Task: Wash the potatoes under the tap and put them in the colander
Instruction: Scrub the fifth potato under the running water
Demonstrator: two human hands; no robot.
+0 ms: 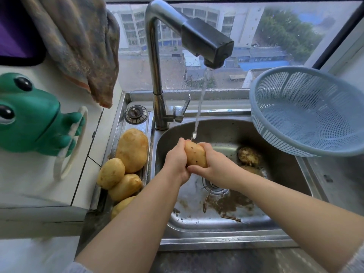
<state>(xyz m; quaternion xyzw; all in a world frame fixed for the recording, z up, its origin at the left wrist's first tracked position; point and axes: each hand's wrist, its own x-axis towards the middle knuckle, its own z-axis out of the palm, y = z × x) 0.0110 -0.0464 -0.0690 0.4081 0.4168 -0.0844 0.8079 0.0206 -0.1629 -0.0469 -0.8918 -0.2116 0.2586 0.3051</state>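
Left grip [175, 161], right grip [214, 166] round potato [196, 156]

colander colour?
Pale blue plastic mesh colander, seen in the head view, tilted at the sink's right edge.

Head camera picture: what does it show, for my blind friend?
The left hand and right hand hold a potato under the running tap over a steel sink. More potatoes wait on its left ledge; an empty blue colander sits at the right.

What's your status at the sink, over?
Left hand and right hand both grip one potato under running tap. Colander empty, right of basin. Four potatoes wait on its left. Nothing blocks the way.
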